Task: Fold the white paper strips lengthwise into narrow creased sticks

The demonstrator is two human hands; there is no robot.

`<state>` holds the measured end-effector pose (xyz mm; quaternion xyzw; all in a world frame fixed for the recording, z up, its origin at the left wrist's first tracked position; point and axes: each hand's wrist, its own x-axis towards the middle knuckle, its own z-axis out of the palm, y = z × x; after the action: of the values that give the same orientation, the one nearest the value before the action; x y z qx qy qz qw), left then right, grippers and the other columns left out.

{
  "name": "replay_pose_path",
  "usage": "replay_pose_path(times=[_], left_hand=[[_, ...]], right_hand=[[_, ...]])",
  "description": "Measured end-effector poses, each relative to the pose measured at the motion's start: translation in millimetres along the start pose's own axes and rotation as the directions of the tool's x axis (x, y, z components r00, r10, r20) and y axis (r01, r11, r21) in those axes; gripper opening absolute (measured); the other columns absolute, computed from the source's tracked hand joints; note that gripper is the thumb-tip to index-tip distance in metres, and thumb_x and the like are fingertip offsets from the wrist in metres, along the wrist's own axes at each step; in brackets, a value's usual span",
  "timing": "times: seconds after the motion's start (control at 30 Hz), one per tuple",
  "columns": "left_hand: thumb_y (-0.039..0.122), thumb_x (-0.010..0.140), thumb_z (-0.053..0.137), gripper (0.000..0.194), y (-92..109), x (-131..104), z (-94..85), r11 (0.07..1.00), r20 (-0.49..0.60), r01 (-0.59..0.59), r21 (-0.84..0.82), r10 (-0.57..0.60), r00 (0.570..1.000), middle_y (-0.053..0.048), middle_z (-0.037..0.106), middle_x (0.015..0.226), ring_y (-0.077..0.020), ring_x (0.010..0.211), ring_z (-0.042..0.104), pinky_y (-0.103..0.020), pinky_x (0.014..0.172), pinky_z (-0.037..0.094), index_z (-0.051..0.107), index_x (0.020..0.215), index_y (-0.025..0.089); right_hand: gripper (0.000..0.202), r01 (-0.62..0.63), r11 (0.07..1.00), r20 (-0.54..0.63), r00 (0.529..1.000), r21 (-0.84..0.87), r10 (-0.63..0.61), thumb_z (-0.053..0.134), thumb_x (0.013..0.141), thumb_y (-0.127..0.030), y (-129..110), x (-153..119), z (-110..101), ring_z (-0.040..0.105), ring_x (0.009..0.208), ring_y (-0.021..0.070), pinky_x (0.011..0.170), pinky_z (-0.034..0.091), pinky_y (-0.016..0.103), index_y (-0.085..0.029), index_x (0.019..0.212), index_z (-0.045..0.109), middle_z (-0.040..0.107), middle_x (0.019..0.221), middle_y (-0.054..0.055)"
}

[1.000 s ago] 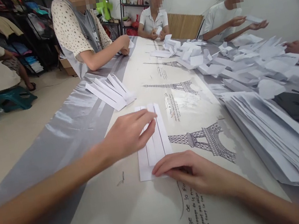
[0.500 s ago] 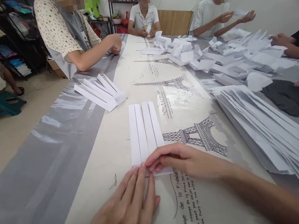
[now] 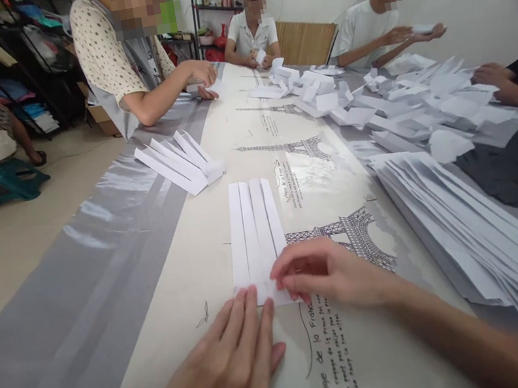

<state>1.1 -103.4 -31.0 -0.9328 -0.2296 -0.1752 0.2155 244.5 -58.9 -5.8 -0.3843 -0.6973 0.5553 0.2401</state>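
A white paper sheet (image 3: 256, 234) with long strips lies flat on the patterned tablecloth, its strips pointing away from me. My left hand (image 3: 230, 351) rests palm down at the sheet's near left edge, fingers stretched out with the fingertips on the paper. My right hand (image 3: 326, 272) is curled over the near right corner, thumb and fingers close together; whether they grip the paper is too small to tell. Another slit paper piece (image 3: 179, 164) lies farther off to the left.
A thick stack of long white papers (image 3: 474, 231) lies at the right, with a heap of folded papers (image 3: 345, 90) behind it. Dark cloth (image 3: 516, 161) is beside the stack. Several people sit around the table. A green stool (image 3: 6, 182) stands at the left.
My right hand has moved slightly right, away from my left fingertips. My left hand stays at the near edge. The hand near the dark cloth has left that spot.
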Motion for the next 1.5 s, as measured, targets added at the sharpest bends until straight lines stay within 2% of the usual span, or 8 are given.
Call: replay_pose_path(times=[0.1, 0.23, 0.77, 1.0, 1.13, 1.23, 1.33, 1.5], left_hand=[[0.026, 0.1, 0.053, 0.037, -0.1, -0.3, 3.0, 1.0, -0.011, 0.009, -0.022, -0.009, 1.0, -0.023, 0.073, 0.117, -0.0336, 0.106, 0.072, -0.045, 0.091, 0.056, 0.066, 0.123, 0.0], [0.026, 0.1, 0.054, 0.038, -4.1, -1.7, 5.0, 0.999, -0.014, 0.001, -0.05, -0.002, 1.0, -0.022, 0.072, 0.12, -0.0323, 0.107, 0.071, -0.044, 0.092, 0.055, 0.066, 0.125, 0.001], [0.02, 0.099, 0.049, 0.035, -16.3, -2.8, 3.1, 0.978, 0.007, 0.021, -0.208, -0.02, 1.0, -0.014, 0.065, 0.137, -0.0269, 0.11, 0.067, -0.038, 0.085, 0.055, 0.066, 0.127, 0.006], [0.021, 0.1, 0.048, 0.037, -17.6, -1.9, 0.3, 0.983, 0.086, -0.042, -0.176, 0.057, 0.995, -0.016, 0.063, 0.138, -0.0298, 0.113, 0.063, -0.039, 0.086, 0.051, 0.063, 0.129, 0.004], [0.017, 0.099, 0.047, 0.031, -15.3, 1.4, 0.5, 0.985, 0.031, -0.038, -0.167, 0.044, 0.999, -0.015, 0.067, 0.131, -0.0293, 0.108, 0.062, -0.039, 0.083, 0.048, 0.068, 0.119, 0.006], [0.018, 0.099, 0.048, 0.032, -14.1, 1.3, 2.2, 0.988, 0.039, -0.042, -0.149, 0.048, 0.998, -0.015, 0.066, 0.13, -0.0295, 0.107, 0.062, -0.039, 0.083, 0.047, 0.067, 0.121, 0.005], [0.02, 0.098, 0.05, 0.038, -15.0, -0.6, 3.4, 0.99, 0.07, -0.064, -0.123, 0.073, 0.995, -0.016, 0.065, 0.132, -0.0305, 0.11, 0.06, -0.04, 0.085, 0.047, 0.062, 0.131, 0.005], [0.02, 0.096, 0.049, 0.049, -17.1, 1.7, 0.8, 0.989, 0.182, -0.087, -0.121, 0.108, 0.977, -0.015, 0.065, 0.13, -0.0293, 0.106, 0.061, -0.039, 0.082, 0.048, 0.053, 0.143, 0.007]], right_hand=[[0.021, 0.203, 0.884, 0.092, 0.979, -0.421, -0.181, 0.055, 0.102, -0.023, -1.4, -9.8, -1.8, 0.066, 0.091, 0.017, 0.077, 0.055, 0.034, -0.025, 0.11, 0.075, 0.07, 0.106, 0.006], [0.028, 0.245, 0.717, 0.136, 0.969, -0.653, -0.207, 0.048, 0.105, -0.023, -3.1, -18.9, -1.1, 0.065, 0.088, 0.0174, 0.074, 0.054, 0.033, -0.025, 0.108, 0.076, 0.067, 0.107, 0.008], [0.029, 0.26, 0.812, 0.125, 0.965, -0.523, -0.229, 0.051, 0.101, -0.011, 1.6, -8.5, -8.8, 0.064, 0.092, 0.0149, 0.079, 0.054, 0.031, -0.024, 0.108, 0.076, 0.065, 0.107, 0.006], [0.022, 0.304, 0.787, 0.092, 0.948, -0.537, -0.303, 0.057, 0.103, -0.024, 11.6, -6.6, -5.8, 0.064, 0.092, 0.0167, 0.08, 0.057, 0.032, -0.022, 0.118, 0.072, 0.066, 0.104, 0.007], [0.037, 0.235, 0.66, -0.026, 0.932, -0.714, -0.361, 0.055, 0.103, -0.032, 20.3, 2.4, -3.0, 0.06, 0.118, 0.0249, 0.098, 0.055, 0.044, -0.02, 0.138, 0.059, 0.063, 0.13, 0.013], [0.048, 0.128, 0.571, -0.063, 0.951, -0.811, -0.302, 0.05, 0.105, -0.04, 23.2, 11.0, -4.4, 0.038, 0.147, 0.0278, 0.12, 0.037, 0.053, -0.025, 0.151, 0.045, 0.044, 0.158, 0.01], [0.052, 0.079, 0.546, -0.055, 0.973, -0.834, -0.224, 0.045, 0.107, -0.044, 24.8, 15.6, -7.1, 0.027, 0.154, 0.0249, 0.127, 0.025, 0.05, -0.025, 0.155, 0.04, 0.032, 0.166, 0.006], [0.057, 0.077, 0.552, -0.055, 0.974, -0.83, -0.219, 0.044, 0.107, -0.047, 26.7, 15.7, -9.0, 0.025, 0.154, 0.0234, 0.128, 0.024, 0.049, -0.029, 0.159, 0.031, 0.029, 0.166, 0.001]])
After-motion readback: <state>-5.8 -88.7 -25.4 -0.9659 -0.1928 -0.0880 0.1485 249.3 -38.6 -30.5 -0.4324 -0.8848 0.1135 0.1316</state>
